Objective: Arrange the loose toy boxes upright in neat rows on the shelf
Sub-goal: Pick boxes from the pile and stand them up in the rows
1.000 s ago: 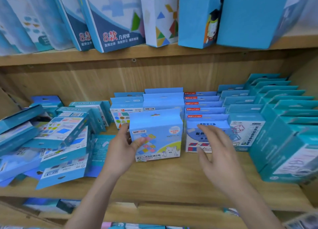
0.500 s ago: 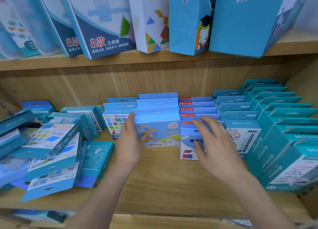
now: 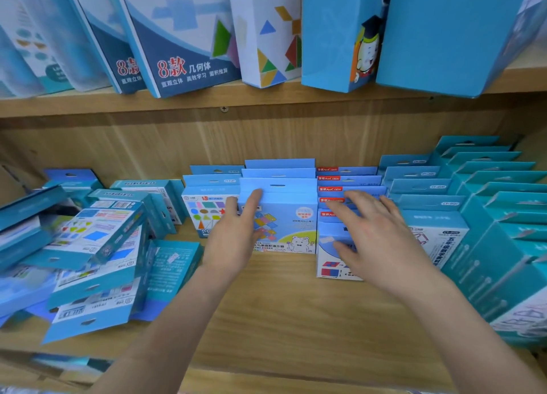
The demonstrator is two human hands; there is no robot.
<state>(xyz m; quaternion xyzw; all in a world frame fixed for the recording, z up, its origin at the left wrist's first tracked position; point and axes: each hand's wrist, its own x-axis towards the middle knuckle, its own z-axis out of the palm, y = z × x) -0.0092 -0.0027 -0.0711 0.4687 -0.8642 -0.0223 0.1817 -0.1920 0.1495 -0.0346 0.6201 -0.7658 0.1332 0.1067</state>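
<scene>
Above the toy boxes [image 3: 285,216], a carton [image 3: 183,47] reads "8款 几何体".

Left hand [image 3: 233,239]: back toward the camera, fingers straight and close together, pointing up and forward; forearm bare, rising from lower left; right hand [image 3: 376,239]: palm down, fingers spread and slightly bent; forearm bare, entering from lower right.
</scene>
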